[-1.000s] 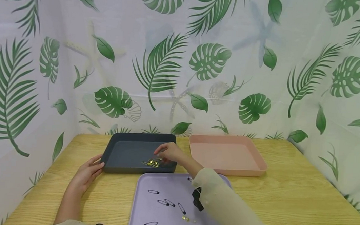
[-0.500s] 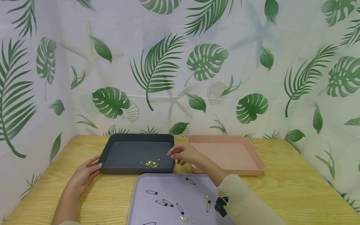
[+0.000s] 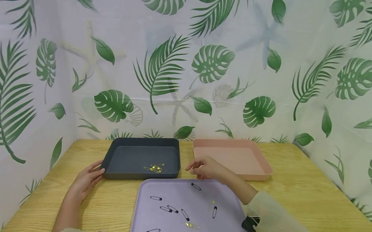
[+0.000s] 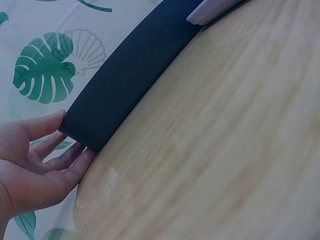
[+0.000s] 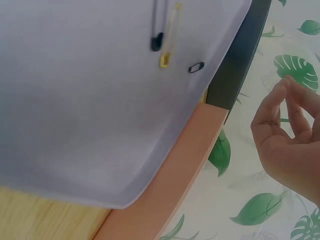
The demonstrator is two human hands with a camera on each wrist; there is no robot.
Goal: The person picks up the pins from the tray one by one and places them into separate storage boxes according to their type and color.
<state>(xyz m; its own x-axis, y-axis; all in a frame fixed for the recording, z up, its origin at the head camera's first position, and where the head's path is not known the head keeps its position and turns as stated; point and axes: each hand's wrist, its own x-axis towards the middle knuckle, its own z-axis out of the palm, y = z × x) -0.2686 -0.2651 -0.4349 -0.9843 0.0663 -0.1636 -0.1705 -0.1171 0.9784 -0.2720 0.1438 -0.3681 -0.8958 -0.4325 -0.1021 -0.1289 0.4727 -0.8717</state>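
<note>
The left hand (image 3: 83, 182) grips the left near corner of the dark tray (image 3: 139, 154), its thumb at the rim and its fingers against the outer wall. The right hand (image 3: 209, 168) hovers in front of the pink tray (image 3: 231, 153), at the far edge of the lilac tray (image 3: 155, 219), thumb and index fingertips together. A small heap of gold safety pins (image 3: 156, 169) lies in the near right part of the dark tray. On the lilac tray, nearest on the tabletop (image 3: 295, 192), black safety pins (image 3: 185, 214) and further gold pins (image 3: 188, 224) lie scattered.
</note>
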